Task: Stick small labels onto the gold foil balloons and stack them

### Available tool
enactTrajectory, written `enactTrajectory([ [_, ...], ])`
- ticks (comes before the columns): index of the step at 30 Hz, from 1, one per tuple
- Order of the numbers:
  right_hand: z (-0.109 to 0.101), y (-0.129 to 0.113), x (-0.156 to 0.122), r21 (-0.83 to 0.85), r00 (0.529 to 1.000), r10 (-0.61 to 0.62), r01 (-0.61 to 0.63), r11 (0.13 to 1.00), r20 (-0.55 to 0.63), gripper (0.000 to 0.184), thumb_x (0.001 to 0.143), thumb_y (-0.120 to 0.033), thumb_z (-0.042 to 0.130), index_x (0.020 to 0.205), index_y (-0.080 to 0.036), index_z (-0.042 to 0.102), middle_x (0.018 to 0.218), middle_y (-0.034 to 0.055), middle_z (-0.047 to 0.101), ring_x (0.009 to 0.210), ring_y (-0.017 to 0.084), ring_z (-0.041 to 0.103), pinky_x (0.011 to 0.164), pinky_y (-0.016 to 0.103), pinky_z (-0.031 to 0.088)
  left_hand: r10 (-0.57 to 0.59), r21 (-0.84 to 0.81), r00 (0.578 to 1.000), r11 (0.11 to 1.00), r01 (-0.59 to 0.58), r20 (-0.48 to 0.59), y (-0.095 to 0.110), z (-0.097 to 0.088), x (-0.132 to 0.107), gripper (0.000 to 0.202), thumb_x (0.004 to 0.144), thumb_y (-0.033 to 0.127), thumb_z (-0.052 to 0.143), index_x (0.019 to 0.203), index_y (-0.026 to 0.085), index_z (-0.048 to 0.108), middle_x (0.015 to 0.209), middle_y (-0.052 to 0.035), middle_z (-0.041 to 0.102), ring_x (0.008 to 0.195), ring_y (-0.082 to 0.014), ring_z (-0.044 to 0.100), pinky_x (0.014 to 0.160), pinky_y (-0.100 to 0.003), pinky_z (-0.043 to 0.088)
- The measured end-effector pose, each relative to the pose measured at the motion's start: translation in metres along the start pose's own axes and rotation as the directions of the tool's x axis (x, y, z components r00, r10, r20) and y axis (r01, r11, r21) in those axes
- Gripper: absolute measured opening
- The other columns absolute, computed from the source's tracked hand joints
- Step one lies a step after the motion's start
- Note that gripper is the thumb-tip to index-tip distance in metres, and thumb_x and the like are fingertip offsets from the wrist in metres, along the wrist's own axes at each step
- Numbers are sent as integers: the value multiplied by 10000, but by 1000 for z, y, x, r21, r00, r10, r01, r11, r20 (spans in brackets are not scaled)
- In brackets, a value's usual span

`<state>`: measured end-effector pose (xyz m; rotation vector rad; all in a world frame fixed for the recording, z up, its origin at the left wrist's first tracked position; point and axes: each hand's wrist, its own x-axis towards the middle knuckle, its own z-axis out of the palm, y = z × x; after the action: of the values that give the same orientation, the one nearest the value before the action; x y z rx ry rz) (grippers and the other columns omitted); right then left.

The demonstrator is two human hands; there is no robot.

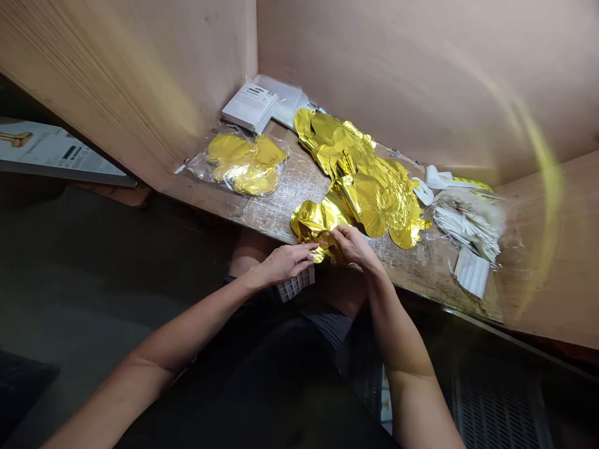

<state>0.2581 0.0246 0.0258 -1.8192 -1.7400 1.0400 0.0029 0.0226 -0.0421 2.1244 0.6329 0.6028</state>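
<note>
At the shelf's front edge lies a crumpled gold foil balloon (322, 218), flat and uninflated. My right hand (354, 247) pinches its near right side, thumb and fingers closed on the foil. From the left, my left hand (286, 262) reaches in with its index finger touching the balloon's lower edge. Tucked under that hand's curled lower fingers is a small sheet of printed labels (297, 285), which it appears to hold; part of the sheet is hidden. A large heap of gold foil balloons (374, 181) spreads just behind and right of my hands.
Clear-bagged gold balloons (250, 163) lie left on the wooden shelf (304, 165). Behind them sit a stack of white printed cards (250, 106) and clear plastic sleeves (283, 100). At right are a bundle of white sticks (468, 224) and a white ribbed packet (472, 272). Panels wall three sides.
</note>
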Motion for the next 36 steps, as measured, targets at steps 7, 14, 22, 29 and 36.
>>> enactTrajectory([
  [7,-103,18,14,-253,527,-7,-396,883,-850,111,954,-172,555,959,-110,647,1086,253,642,998,273,552,874,452,368,-274,-404,956,890,210,-108,6,-4,1,401,1009,472,642,1230,168,780,1187,-88,812,1041,-248,770,901,-307,586],
  [14,16,-34,-51,-268,896,-350,278,923,-275,178,1059,-310,566,1036,-205,708,980,78,690,861,203,629,777,342,483,-440,-608,862,765,213,-251,16,-10,3,429,942,557,709,966,133,775,848,-40,753,736,-164,654,676,-249,502],
  [22,80,-36,-56,-423,818,-475,324,846,-324,203,1077,-225,518,946,-222,672,865,57,620,779,190,580,735,328,474,-430,-543,868,804,241,-251,24,-13,0,452,1011,536,587,806,143,671,717,-1,621,659,-131,539,620,-247,423],
  [29,73,-28,-60,-392,787,-479,329,859,-389,189,1022,-266,562,852,-231,634,796,49,630,742,197,569,723,346,447,-416,-357,849,886,296,-326,23,-11,-4,464,1080,491,468,1117,152,782,1009,-68,808,888,-212,737,814,-300,569],
  [36,45,-12,-31,-387,971,-95,2,922,-220,280,1008,-393,576,801,-210,618,794,51,689,732,200,572,732,335,380,-157,67,961,982,176,-226,7,1,-6,365,1106,350,429,1152,192,755,1508,-80,660,1328,-239,685,1192,-375,518],
])
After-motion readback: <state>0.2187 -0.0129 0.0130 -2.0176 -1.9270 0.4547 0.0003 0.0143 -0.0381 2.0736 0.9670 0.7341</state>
